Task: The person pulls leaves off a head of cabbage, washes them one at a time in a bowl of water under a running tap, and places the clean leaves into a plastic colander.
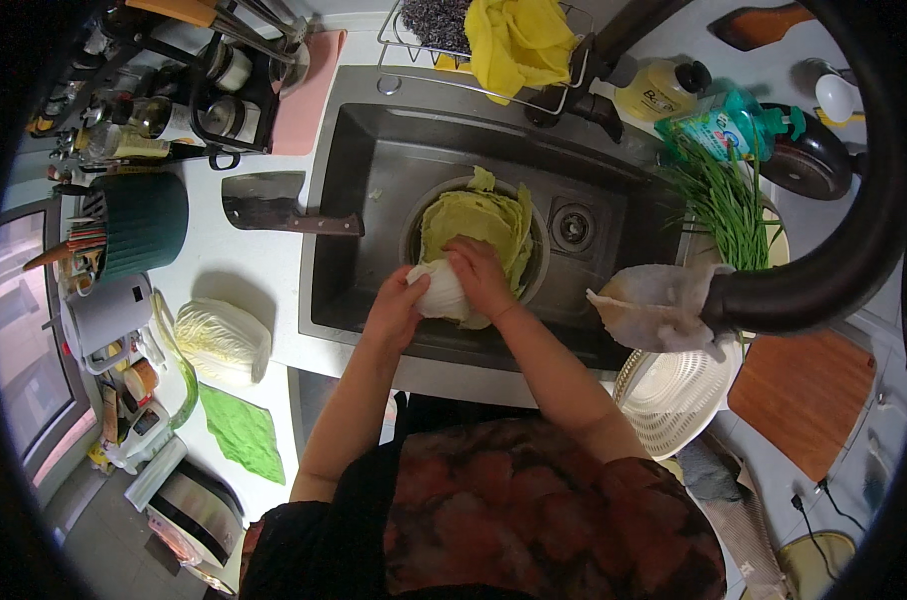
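Note:
Both my hands are on a napa cabbage leaf (441, 289), its white base towards me, above a round metal bowl (413, 217) in the sink. My left hand (395, 304) grips the white end with thumb and fingers. At the other side of the white part, my right hand (482, 274) has its fingers curled over the leaf. Yellow-green cabbage leaves (472, 210) fill the bowl. The dark sink (371, 161) has its drain (573, 225) to the right of the bowl.
A cleaver (266, 202) lies on the left counter, its handle over the sink's rim. Nearby sits a napa cabbage (222, 339) beside a green cloth (242, 433). Right of the sink are green chives (731, 210), a white colander (678, 397) and a black faucet (596, 112) behind.

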A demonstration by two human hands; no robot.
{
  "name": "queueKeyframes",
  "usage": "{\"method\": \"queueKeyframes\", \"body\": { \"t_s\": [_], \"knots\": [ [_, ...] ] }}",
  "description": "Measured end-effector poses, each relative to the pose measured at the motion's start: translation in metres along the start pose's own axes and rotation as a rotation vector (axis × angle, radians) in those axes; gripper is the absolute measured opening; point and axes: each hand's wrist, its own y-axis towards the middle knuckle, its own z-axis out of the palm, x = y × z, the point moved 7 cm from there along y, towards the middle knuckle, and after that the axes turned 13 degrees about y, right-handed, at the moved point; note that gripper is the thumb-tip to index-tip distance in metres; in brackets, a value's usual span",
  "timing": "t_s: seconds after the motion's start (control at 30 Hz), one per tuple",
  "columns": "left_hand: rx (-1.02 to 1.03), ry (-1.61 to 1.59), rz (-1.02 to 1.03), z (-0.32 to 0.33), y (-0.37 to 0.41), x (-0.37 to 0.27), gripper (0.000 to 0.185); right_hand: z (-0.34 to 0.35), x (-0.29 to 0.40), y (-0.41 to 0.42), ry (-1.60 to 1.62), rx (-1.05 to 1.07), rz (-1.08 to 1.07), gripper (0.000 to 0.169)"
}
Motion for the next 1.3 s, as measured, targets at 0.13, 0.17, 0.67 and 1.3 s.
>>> {"method": "queueKeyframes", "body": {
  "t_s": [0.13,0.17,0.67,1.3],
  "knots": [
    [0.034,-0.166,0.032,-0.014,-0.01,-0.001,0.019,0.001,-0.093,-0.024,0.574,-0.052,0.59,0.053],
    [0.057,-0.214,0.045,-0.018,-0.012,-0.001,0.02,-0.001,-0.113,-0.036,0.701,-0.084,0.712,0.055],
    [-0.127,1.468,0.911,0.064,-0.094,-0.046,0.019,0.013,0.028,-0.109,1.46,-0.211,0.794,0.064],
    [-0.165,1.544,0.993,0.036,-0.127,-0.033,0.036,-0.06,0.034,-0.171,0.562,-0.331,0.529,0.05]
  ]
}}
